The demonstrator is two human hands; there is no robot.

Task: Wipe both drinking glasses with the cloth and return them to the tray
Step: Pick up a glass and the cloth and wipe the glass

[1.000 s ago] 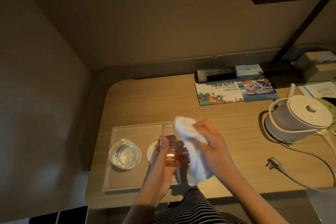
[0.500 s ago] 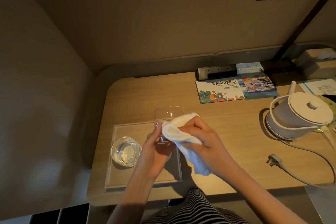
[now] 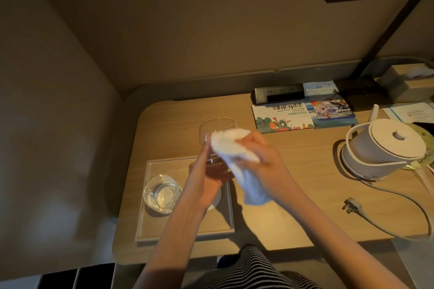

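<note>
Since half a second ago the right hand point(image 3: 263, 157) has carried the bunched white cloth point(image 3: 227, 145) a little higher up the side of the held glass point(image 3: 217, 129), and the cloth's loose tail now hangs below the wrist. A second ago that glass was tipped lower and nearer the body. The left hand point(image 3: 206, 180) grips the glass around its lower part, fingers curled round it, holding it upright above the tray's far right corner. The right hand pinches the cloth against the glass wall. The second glass point(image 3: 162, 191) stands on the left of the shallow tray point(image 3: 164, 226), unmoved, and a white coaster point(image 3: 216, 197) shows under the left wrist. The wooden surface point(image 3: 293, 171) fits a dim, beige-walled corner. On it are a white kettle point(image 3: 385, 148) with its plug point(image 3: 352, 205) lying loose, a power strip point(image 3: 277, 95) and a tissue box point(image 3: 408, 82). One brochure point(image 3: 281, 117) reads "手绘游览" and "Hand-drawn Tourist Map"; the print on the leaflet point(image 3: 333, 108) beside it is too small to read.
</note>
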